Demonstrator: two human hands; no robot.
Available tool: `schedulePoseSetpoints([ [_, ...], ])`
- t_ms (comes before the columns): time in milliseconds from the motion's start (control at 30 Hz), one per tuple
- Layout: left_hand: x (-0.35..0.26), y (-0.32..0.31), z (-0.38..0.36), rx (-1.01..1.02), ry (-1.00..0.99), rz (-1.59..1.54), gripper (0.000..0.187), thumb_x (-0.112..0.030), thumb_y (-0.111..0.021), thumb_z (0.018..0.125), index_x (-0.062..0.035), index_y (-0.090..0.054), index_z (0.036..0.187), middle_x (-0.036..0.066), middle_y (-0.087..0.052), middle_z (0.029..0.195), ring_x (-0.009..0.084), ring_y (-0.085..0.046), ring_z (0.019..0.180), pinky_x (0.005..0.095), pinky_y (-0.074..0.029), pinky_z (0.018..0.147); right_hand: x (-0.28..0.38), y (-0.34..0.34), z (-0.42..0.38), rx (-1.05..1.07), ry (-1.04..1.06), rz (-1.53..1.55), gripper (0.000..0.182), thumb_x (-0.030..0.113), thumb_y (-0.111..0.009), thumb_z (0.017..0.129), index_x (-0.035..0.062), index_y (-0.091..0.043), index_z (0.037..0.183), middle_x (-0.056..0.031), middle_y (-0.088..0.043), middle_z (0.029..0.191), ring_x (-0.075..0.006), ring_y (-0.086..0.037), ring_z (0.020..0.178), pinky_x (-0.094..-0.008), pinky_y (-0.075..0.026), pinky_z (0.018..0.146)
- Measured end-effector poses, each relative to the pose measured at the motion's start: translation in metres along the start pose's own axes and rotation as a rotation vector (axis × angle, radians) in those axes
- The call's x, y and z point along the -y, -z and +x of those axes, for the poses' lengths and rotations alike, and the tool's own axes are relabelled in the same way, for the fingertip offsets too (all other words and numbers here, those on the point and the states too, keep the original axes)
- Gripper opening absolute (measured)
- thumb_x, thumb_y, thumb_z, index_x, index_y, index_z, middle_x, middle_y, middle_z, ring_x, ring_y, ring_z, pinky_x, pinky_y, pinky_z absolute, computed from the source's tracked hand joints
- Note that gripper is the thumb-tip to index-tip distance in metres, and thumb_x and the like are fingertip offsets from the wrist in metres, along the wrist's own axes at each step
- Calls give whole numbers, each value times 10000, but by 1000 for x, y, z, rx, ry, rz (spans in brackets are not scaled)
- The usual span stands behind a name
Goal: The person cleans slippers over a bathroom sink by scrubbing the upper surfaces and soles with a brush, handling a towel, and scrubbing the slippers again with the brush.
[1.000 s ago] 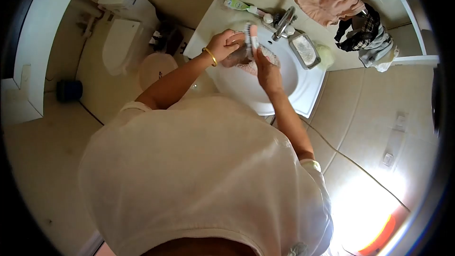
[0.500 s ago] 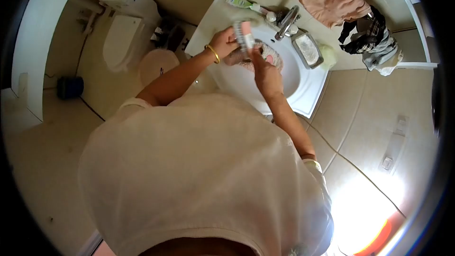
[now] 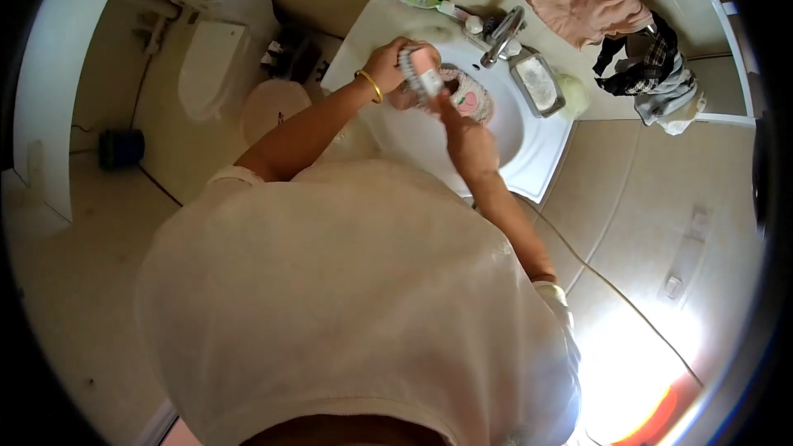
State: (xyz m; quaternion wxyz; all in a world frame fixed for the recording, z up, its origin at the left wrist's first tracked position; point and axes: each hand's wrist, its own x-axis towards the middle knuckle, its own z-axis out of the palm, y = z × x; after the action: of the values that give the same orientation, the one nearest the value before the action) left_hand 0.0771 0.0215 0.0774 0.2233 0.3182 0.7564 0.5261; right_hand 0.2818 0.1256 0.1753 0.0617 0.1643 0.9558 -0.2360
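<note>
Two hands work over the white basin [image 3: 510, 172]. The right hand [image 3: 472, 147] has its fingers closed round the handle of a brush [image 3: 424, 73]; the left hand [image 3: 387, 68] appears to grip one end of a fluffy slipper [image 3: 481, 101], though the brush hides some of those fingers and the exact hold cannot be told.

What matters most is how brush and slipper cross. The brush's long axis slants from the right fingers up toward the left hand, its blurred bristles turned to the left hand's side. The slipper runs more nearly side to side, away from the left fingers and out past the right fingertips, its pink patch at the end away from the left hand. The brush head is nearer the left hand, in front of the held end; whether bristles touch slipper cannot be told.

The slipper lies just beyond the right fingers, over the basin's bowl. Past it stand the tap [image 3: 503, 36] and a dish [image 3: 553, 107] of white stuff.
</note>
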Motion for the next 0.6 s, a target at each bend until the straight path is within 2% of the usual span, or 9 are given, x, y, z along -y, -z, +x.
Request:
schedulePoseSetpoints([
  [67,-20,7,3,-41,-119,159,358,-325,-602,821,-62,-533,1054,145,-624,980,285,-603,893,335,-470,768,-26,3,22,2,-156,-21,494,139,-390,902,245,-301,1376,-199,-633,803,-365,-622,708,-477,-484,638],
  [100,-37,10,-1,-11,-79,257,371,-327,-606,813,-55,-533,1053,156,-624,981,307,-605,900,351,-472,764,-31,0,22,4,-147,11,485,150,-384,910,255,-300,1376,-199,-632,791,-361,-623,705,-475,-486,623],
  [200,-21,1,10,-6,-184,328,396,-205,-675,779,-39,-526,1105,144,-615,971,242,-609,898,317,-481,773,16,19,4,4,33,-30,476,155,-390,908,232,-309,1370,-198,-635,809,-359,-624,704,-476,-484,598],
  [233,-24,0,9,25,-162,444,422,-182,-704,736,-47,-537,1098,149,-620,978,289,-606,904,326,-480,786,10,15,7,-39,15,-89,495,140,-401,901,238,-300,1375,-194,-636,831,-352,-627,705,-476,-487,594],
  [333,-30,-2,5,-57,-75,270,409,-181,-695,736,-48,-535,1089,137,-625,955,286,-610,882,318,-479,777,-24,11,27,-50,-132,-65,525,135,-411,896,270,-274,1384,-192,-633,837,-354,-627,708,-476,-487,594],
  [367,-25,-5,-1,-57,-64,224,392,-180,-694,738,-43,-530,1067,135,-615,918,281,-600,840,321,-474,748,-32,7,29,-55,-108,-64,507,146,-415,898,270,-299,1375,-198,-630,827,-366,-624,706,-474,-490,596],
  [467,-4,-6,8,-86,-63,96,346,-176,-691,745,-26,-514,1000,128,-585,806,266,-570,714,332,-459,662,2,21,6,-45,-8,-75,403,185,-436,910,190,-423,1314,-210,-619,785,-399,-602,658,-476,-463,538],
  [500,-29,4,1,-72,-45,271,320,-167,-690,748,-26,-497,960,128,-559,769,253,-540,672,338,-449,635,3,22,6,13,-53,-95,393,204,-439,915,206,-431,1308,-218,-618,801,-403,-597,704,-472,-463,562],
  [600,-38,3,3,-73,-97,236,299,-123,-674,743,-27,-479,948,123,-558,769,246,-534,674,330,-452,640,-19,15,28,-28,-211,62,387,216,-443,917,226,-436,1303,-228,-614,818,-410,-588,747,-479,-460,598],
])
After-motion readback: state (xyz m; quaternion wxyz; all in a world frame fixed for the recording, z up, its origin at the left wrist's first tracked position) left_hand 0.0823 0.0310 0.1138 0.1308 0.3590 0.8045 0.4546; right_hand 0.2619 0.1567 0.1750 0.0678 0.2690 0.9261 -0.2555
